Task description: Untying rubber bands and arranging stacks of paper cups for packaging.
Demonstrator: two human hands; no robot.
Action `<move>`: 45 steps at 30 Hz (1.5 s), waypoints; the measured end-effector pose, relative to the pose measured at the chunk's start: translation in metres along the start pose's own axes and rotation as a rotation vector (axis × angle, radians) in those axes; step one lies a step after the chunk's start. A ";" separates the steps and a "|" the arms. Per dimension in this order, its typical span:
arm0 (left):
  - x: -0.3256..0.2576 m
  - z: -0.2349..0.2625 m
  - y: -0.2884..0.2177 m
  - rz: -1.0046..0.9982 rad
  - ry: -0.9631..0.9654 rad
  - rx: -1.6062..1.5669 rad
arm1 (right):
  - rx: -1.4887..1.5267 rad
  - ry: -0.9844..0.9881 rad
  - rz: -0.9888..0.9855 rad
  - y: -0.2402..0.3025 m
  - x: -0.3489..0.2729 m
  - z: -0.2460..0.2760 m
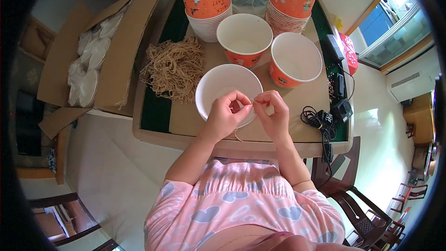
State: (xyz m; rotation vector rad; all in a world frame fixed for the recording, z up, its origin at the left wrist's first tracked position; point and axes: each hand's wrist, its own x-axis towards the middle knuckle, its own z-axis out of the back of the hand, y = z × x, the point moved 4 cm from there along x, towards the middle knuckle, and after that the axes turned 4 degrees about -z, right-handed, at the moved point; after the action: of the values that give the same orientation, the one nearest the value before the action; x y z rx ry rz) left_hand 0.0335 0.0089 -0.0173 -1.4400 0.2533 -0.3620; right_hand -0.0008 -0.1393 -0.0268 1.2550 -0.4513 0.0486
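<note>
Head view. The left hand (225,114) and right hand (272,115) meet fingertip to fingertip over the near paper bucket (210,86), each closed in a pinch on what appears to be a fine cord (238,136); the paired grip probably steadies so limp a strand. A tangled, fibrous cord bundle (174,69) lies to the left on the bench (160,140), within easy reach. Beyond stand two tapered open buckets (245,32), smooth and white inside; farther off, inverted bucket stacks (206,11) nest closely, presumably saving room.
</note>
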 end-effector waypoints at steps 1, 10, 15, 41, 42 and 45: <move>-0.001 0.000 0.000 0.001 0.001 0.000 | -0.021 -0.012 0.022 0.002 0.000 0.000; 0.000 0.001 0.001 -0.118 -0.082 -0.068 | 0.001 -0.011 0.040 0.004 -0.002 -0.002; -0.001 0.002 -0.003 -0.129 -0.058 0.058 | 0.007 0.002 0.033 0.007 -0.002 -0.003; -0.004 0.011 0.002 -0.135 -0.109 0.034 | -0.234 0.073 0.098 0.010 -0.004 -0.015; -0.004 0.011 0.001 -0.126 -0.096 0.034 | -0.234 0.073 0.098 0.010 -0.003 -0.015; -0.005 0.011 0.000 -0.127 -0.094 0.029 | -0.246 0.053 0.151 0.013 -0.003 -0.016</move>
State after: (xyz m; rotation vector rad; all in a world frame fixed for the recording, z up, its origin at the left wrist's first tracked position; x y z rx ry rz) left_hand 0.0333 0.0210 -0.0164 -1.4444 0.0802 -0.3985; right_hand -0.0022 -0.1202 -0.0198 0.9747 -0.4902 0.1493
